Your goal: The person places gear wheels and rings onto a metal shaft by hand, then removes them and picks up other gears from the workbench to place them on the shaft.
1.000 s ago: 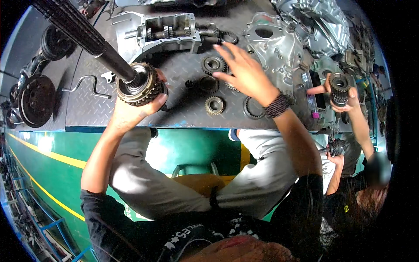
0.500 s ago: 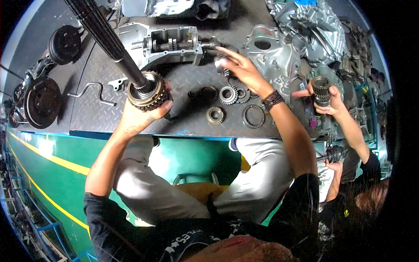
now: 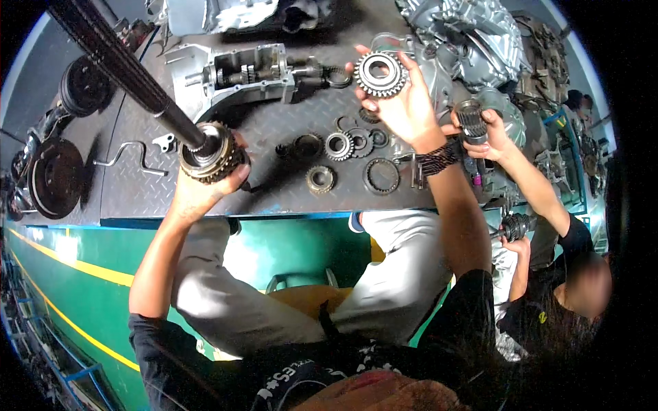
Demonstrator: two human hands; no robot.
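Note:
My left hand (image 3: 195, 195) is wrapped round the gear-and-ring assembly (image 3: 211, 164) at the lower end of a long splined shaft (image 3: 127, 75). The shaft tilts up toward the far left. My right hand (image 3: 411, 109), palm up, grips a toothed gear (image 3: 380, 88) by its rim, with its round bore facing up. Below it on the bench lie a small bright gear (image 3: 338, 146), a brass-coloured gear (image 3: 320, 191) and a thin toothed ring (image 3: 373, 185). Beyond them sits an open gearbox housing (image 3: 277, 91) with gears and a shaft inside.
A co-worker's hand (image 3: 493, 140) at the right holds a splined sleeve (image 3: 471, 122); their other hand holds a geared shaft (image 3: 514, 227). Large metal castings (image 3: 473, 48) stand at the back right. A bent rod (image 3: 133, 154) and dark brake drums (image 3: 62, 177) are at the left.
My right hand has moved right from beside the housing and turned palm up, bringing the gear into plain sight. My left hand still holds the shaft assembly. The whole view has shifted slightly.

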